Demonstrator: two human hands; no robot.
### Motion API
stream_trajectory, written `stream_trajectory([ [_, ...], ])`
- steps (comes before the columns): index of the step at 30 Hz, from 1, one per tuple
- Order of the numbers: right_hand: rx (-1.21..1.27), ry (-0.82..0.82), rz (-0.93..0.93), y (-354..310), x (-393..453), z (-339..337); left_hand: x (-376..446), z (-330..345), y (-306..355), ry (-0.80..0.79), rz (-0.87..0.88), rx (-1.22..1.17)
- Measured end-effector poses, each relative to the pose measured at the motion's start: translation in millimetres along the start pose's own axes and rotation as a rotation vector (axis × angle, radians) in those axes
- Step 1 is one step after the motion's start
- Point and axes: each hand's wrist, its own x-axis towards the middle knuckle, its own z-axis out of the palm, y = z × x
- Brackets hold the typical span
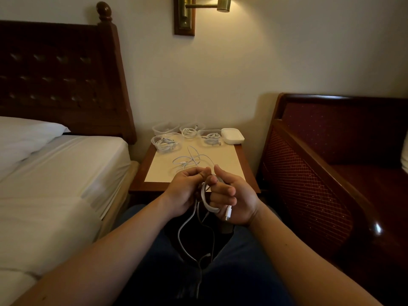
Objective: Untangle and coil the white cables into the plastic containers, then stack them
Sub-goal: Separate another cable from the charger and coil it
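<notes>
I am winding a white cable [206, 198] at lower centre around my right hand [231, 195], my left hand [187, 191] pinching it, while three containers [165, 142] are holding coils, one container [162, 128] and a tangle [192, 161] are waiting, nothing stacked.

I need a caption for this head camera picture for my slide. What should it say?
Both hands, left hand and right hand, coil a white cable above the nightstand.
</notes>
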Motion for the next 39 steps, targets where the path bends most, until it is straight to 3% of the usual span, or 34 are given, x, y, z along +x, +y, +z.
stream_trajectory([
  [4, 0.121, 0.038, -0.073, -4, -1, 10, 2, 0, 0, -0.037, -0.217, -0.085],
  [6, 0.23, 0.176, -0.187, -10, 2, 22, 2, 4, -6, 0.018, -0.226, -0.084],
  [8, 0.156, 0.384, -0.338, -16, 6, 27, 0, 7, -12, 0.024, -0.196, 0.03],
  [11, -0.237, 0.636, -0.554, -19, 12, 21, -3, 6, -16, -0.09, -0.183, 0.38],
  [14, -0.75, 0.794, -0.628, -20, 10, 9, -4, 6, -10, -0.11, -0.139, 0.72],
  [16, -1.194, 0.872, -0.588, -17, 6, 4, -2, 6, 2, -0.125, -0.064, 0.925],
  [19, -1.822, 0.883, -0.377, -10, 2, 5, 3, 0, 21, -0.146, 0.141, 1.401],
  [22, -1.981, 0.916, -0.269, -8, 7, 10, 4, -7, 32, -0.107, 0.243, 1.542],
  [26, -1.74, 0.736, -0.008, -12, 13, 8, 7, -14, 35, -0.074, 0.439, 1.578],
  [28, -1.316, 0.676, 0.088, -13, 8, 6, 12, -22, 34, -0.023, 0.491, 1.486],
  [30, -0.805, 0.498, 0.118, -13, 1, 6, 15, -27, 33, 0.017, 0.484, 1.313],
  [33, -0.21, 0.189, 0.028, -19, -4, 11, 13, -20, 30, 0.031, 0.366, 0.878],
  [36, 0.013, 0.063, -0.054, -22, -1, 21, 12, -6, 19, 0.029, 0.157, 0.381],
  [39, 0.1, 0.051, -0.155, -21, 7, 30, 14, 5, 5, 0.036, 0.03, 0.217],
])
